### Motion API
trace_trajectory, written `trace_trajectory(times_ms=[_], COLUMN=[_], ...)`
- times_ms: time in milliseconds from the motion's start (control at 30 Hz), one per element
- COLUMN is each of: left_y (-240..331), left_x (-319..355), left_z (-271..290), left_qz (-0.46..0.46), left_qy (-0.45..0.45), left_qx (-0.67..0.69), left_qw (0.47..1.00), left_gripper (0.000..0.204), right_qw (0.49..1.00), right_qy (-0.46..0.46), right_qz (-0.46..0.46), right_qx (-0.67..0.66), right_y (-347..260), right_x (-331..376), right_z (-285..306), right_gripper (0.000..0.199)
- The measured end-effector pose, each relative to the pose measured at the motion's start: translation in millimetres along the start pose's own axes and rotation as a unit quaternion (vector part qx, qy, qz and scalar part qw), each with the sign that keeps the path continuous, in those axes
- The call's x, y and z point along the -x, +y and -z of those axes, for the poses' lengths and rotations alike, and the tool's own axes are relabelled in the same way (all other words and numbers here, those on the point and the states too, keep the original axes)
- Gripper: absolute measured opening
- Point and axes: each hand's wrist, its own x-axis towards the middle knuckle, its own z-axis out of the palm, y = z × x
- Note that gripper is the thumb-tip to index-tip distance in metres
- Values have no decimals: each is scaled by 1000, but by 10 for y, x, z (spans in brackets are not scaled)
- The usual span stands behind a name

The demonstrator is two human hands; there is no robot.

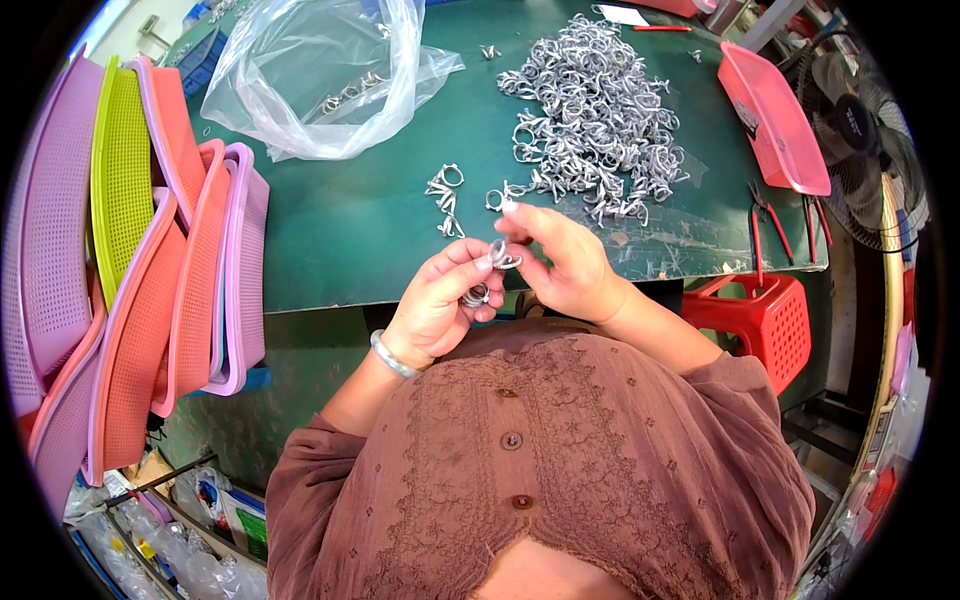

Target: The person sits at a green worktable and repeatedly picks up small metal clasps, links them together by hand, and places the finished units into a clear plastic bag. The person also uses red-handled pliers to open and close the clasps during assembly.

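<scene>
My left hand holds a few small silver metal rings bunched in its fingers, close to the table's near edge. My right hand pinches another silver ring part against the left fingertips. Both hands meet just above the edge of the green table. A large heap of the same silver metal clips lies on the table beyond my right hand. A few loose clips lie just ahead of my left hand.
A clear plastic bag with a few clips lies at the far left of the table. Stacked plastic baskets lean at the left. A pink tray, red pliers, a red basket and a fan stand at the right.
</scene>
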Motion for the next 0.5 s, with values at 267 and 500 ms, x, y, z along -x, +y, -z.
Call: trace_trajectory(times_ms=[267,500], left_y=[24,23], left_x=[31,54], left_z=[15,113], left_qz=[-45,-53], left_qy=[50,59], left_qx=[50,66], left_qw=[996,995], left_gripper=[5,8], right_qw=[974,942], right_qy=[-65,-135], right_qz=[-21,16], right_qx=[214,308], right_y=[214,289], right_x=[-162,-235], right_z=[93,21], right_gripper=[29,13])
